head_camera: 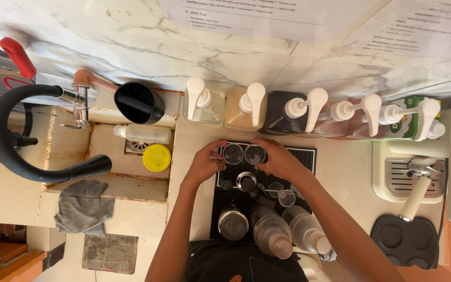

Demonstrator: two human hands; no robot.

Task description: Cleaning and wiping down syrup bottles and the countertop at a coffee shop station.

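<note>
- Two glass cups (244,154), side by side, sit at far edge of black bar mat (309,156), just near the row of pump bottles (309,112).
- Sink (105,156) far left w/ black faucet hose (6,151); grey rag (83,206) on its near rim; yellow lid (156,157) + lying bottle (143,134) in basin.
- Left hand (204,164): fingers curled, tips touching left cup's outer side.
- Right hand (280,159): fingers curled round right cup's side, gripping it.
- Near on mat: metal jigger (246,181), small glasses (286,197), steel shaker (233,223), two lying bottles (288,232).
- Right: drip tray (392,177), black tamp mat (407,241).
</note>
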